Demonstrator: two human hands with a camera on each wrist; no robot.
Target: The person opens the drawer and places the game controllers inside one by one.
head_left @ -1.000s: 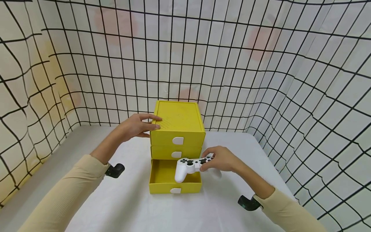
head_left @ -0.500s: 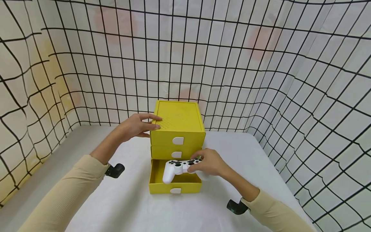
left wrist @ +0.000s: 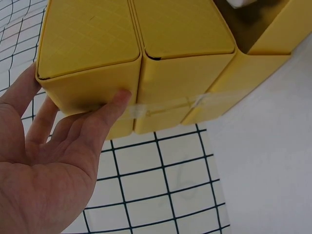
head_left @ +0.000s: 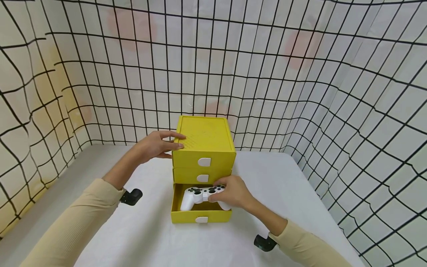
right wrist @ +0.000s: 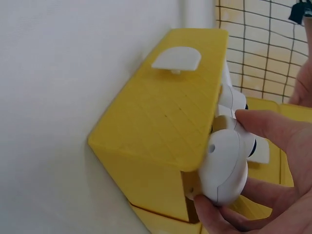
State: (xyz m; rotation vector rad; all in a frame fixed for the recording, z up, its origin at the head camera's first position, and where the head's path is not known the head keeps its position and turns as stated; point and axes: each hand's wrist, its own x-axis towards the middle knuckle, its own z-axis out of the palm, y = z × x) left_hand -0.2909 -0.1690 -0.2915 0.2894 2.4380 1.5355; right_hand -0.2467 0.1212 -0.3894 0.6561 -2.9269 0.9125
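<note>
A yellow drawer unit (head_left: 205, 133) with white tabs stands on the table, its bottom drawer (head_left: 186, 216) pulled out. My left hand (head_left: 151, 145) rests at the unit's upper left edge, some fingers on the top and others against the side panel (left wrist: 180, 78). With my right hand (head_left: 233, 192) I grip the right part of a white game controller (head_left: 197, 195), thumb on the near side. The controller sits level inside the open drawer; in the right wrist view its rounded grip (right wrist: 224, 168) shows just above the drawer's rim. Whether it touches the drawer floor is hidden.
Two upper drawers with white tabs (head_left: 204, 162) are closed above the open one. White table surface (head_left: 267, 178) extends on both sides. A black wire grid (head_left: 213, 59) encloses the back and sides. Black wrist cameras (head_left: 265, 243) hang from both sleeves.
My right hand has moved left and slightly down with the controller, bringing it from over the drawer's right side into the drawer. The left hand stays in place on the unit.
</note>
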